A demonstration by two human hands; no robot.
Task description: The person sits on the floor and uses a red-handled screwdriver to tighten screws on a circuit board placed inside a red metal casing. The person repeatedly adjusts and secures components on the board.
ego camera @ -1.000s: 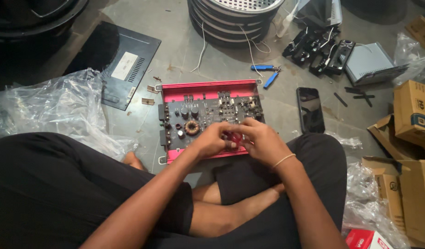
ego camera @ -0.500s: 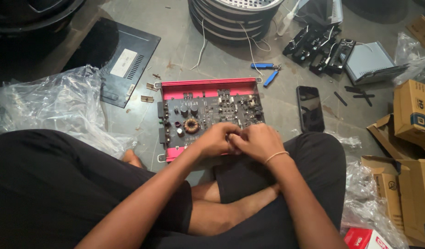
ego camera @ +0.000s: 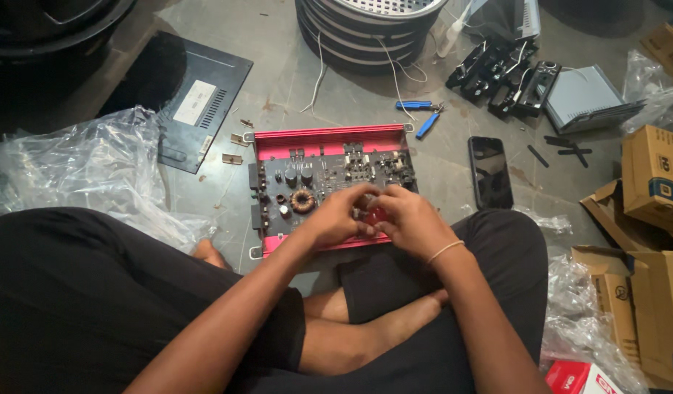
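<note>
Red metal chassis [ego camera: 329, 142] with dark circuit board [ego camera: 329, 179], flat on the floor, directly under both sets of fingertips. Left hand [ego camera: 340, 215] and right hand [ego camera: 406, 219] pressed together over the board's near edge, fingers curled narrow around something small and reddish; cannot tell what exactly. Just left of the fingers, a copper coil [ego camera: 302, 201]; well beyond them, blue-handled pliers [ego camera: 424, 117] and a black phone [ego camera: 490, 171]. Risk, likely: slipping and bending neighbouring components through too much force. Compared with half a second earlier, barely shifted.
</note>
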